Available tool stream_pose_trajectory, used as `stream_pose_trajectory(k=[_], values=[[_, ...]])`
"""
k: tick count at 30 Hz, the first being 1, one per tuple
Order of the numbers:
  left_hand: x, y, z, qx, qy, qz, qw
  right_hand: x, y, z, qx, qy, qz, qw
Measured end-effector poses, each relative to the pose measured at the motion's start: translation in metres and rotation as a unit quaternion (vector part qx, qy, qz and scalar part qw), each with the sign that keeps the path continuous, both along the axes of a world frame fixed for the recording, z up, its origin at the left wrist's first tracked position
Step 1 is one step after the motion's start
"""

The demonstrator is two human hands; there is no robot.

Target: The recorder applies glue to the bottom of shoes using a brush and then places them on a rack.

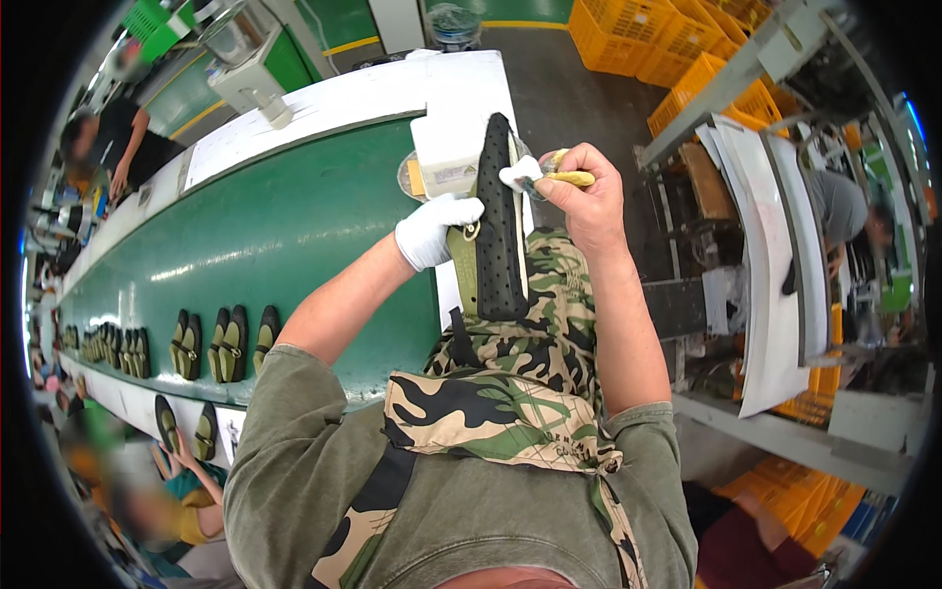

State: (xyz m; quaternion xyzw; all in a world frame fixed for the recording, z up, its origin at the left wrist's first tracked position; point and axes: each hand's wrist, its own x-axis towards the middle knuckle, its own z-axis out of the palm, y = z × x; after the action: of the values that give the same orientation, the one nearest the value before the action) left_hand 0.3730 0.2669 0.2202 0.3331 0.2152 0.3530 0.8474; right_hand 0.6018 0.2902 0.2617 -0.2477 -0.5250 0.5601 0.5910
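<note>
Standing nearly upright on its length at the centre of the frame, an olive-green fabric shoe (463,270) showed its black, studded, rubber-looking sole (502,236), with pale cream edging (519,226) along the right side. It looked light enough for one hand; the upper was probably soft and easily creased, the sole flexible but firmer, and its studs likely gave good grip. The surest hold seemed to be around the middle, upper and sole together, clear of the edging and the thin strap with its small pale fastening (471,231).

On its left, the white-gloved left hand (432,232) was closed on the upper; some fingers were hidden behind the shoe, so their exact placing could not be told. On its right, the bare right hand (595,201) had its fingers clamped around a yellow-handled tool (574,179) whose white, soft-looking head (519,174) lay at the edging, whether touching could not be told.

Behind the shoe stood a white box (446,157). A green conveyor belt (324,216) filled the left of the frame, bearing matching olive-and-black shoes (233,344) toward the lower left. Orange plastic crates (618,44) were stacked at upper right.
</note>
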Motion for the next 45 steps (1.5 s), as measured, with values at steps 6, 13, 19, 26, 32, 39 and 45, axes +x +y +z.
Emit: stream_pose_trajectory(k=[6,13,19,26,32,39,45], values=[[0.02,-0.002,0.005,-0.054,-0.019,0.042,0.997,0.027,-0.04,-0.018,-0.022,-0.066,0.003,0.998],[0.037,0.007,-0.003,-0.067,0.0,0.094,0.993,0.056,-0.073,-0.02,-0.037,-0.091,-0.013,0.995],[0.057,0.021,-0.01,-0.106,-0.007,0.086,0.991,0.08,-0.091,-0.021,-0.002,-0.099,-0.042,0.994],[0.082,0.033,-0.02,-0.054,-0.032,-0.022,0.998,0.098,-0.088,-0.028,-0.037,-0.052,-0.115,0.991],[0.132,0.058,-0.024,-0.048,0.032,0.003,0.998,0.151,-0.086,-0.069,-0.027,0.038,-0.134,0.99],[0.22,0.093,0.016,0.013,0.062,-0.078,0.995,0.213,-0.099,-0.187,-0.187,0.261,-0.297,0.899],[0.319,0.095,0.095,0.092,0.041,-0.133,0.986,0.223,-0.127,-0.258,-0.291,0.318,-0.318,0.844]])
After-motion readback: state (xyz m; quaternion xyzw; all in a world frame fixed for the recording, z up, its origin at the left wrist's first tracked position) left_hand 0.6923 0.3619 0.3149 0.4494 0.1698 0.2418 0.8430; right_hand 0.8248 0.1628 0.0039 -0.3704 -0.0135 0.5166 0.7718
